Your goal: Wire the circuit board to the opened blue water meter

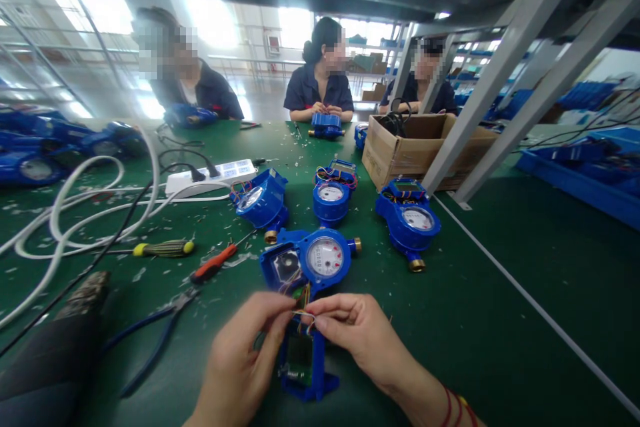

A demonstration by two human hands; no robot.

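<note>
A blue water meter with a white dial lies in front of me, its brass fitting pointing right. Its side compartment stands uncovered, and thin coloured wires run from it to a blue cover that holds a green circuit board. My left hand pinches the wires between thumb and fingers. From the other side, my right hand pinches the same wires, its fingertips close to the left ones. The fingers partly hide the wire ends.
More water meters stand beyond, near a cardboard box and metal posts. At left lie pliers, an orange screwdriver, a yellow-black screwdriver, a power strip and white cable. Co-workers sit opposite.
</note>
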